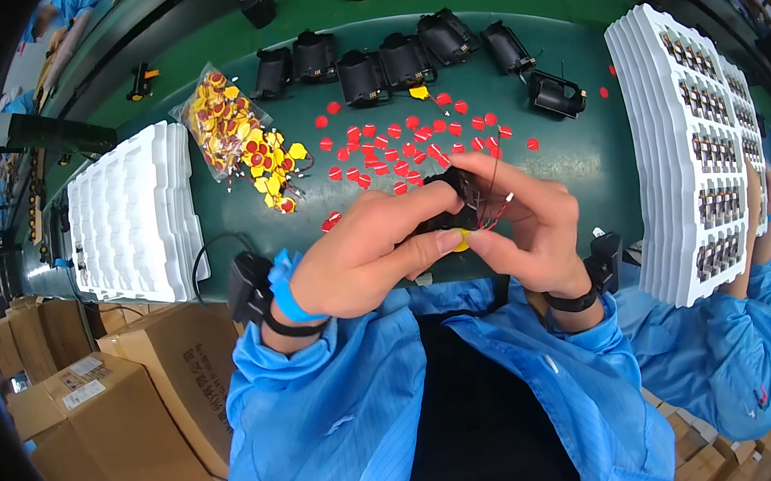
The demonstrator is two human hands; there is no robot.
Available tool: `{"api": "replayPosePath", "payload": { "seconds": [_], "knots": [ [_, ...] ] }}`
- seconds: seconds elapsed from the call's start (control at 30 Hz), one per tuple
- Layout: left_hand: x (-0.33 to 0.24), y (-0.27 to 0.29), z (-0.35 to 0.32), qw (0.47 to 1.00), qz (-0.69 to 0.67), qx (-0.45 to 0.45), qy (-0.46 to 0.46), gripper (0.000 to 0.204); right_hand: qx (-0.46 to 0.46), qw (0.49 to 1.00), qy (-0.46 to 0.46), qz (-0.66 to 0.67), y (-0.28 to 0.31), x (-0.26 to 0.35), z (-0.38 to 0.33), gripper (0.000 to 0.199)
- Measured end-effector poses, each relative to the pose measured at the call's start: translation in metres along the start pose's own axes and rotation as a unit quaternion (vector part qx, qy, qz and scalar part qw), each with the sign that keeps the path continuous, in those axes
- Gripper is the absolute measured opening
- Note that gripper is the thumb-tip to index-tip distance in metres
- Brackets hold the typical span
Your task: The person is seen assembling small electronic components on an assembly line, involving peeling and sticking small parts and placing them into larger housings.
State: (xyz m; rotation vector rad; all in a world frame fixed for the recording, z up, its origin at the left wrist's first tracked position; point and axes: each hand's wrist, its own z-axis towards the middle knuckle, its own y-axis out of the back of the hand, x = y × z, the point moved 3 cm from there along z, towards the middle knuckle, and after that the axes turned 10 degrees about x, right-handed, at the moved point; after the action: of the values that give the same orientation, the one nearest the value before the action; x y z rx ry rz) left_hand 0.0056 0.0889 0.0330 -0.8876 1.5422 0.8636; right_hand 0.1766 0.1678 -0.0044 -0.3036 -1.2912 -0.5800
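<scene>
Well, below and left of your left hand (349,254), one cardboard box (117,456) carries two white labels (83,394), and the box beside it shows dark printing (205,381). Both wrists bend inward until the thumbs nearly meet. Your left hand grips one black part (465,190), while your right hand (539,224), fingers arched near red and black wires (496,217), pinches one yellow piece (463,242) between those thumbs. Beyond your hands, seven black housings (406,62) stand on the counter (575,164); two stacks of white trays (183,205) flank you.
</scene>
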Motion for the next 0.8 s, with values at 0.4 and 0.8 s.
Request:
{"api": "replayPosePath", "payload": {
  "seconds": [0.4,0.8],
  "knots": [
    [0.033,-0.051,0.008,0.934,0.315,-0.011,-0.169,0.023,0.044,0.955,-0.049,-0.288,0.018,0.019,-0.045,0.044],
    [0.03,0.261,-0.369,0.5,0.523,-0.595,0.35,0.017,0.042,0.927,-0.11,-0.356,0.068,-0.02,-0.063,0.053]
  ]
}}
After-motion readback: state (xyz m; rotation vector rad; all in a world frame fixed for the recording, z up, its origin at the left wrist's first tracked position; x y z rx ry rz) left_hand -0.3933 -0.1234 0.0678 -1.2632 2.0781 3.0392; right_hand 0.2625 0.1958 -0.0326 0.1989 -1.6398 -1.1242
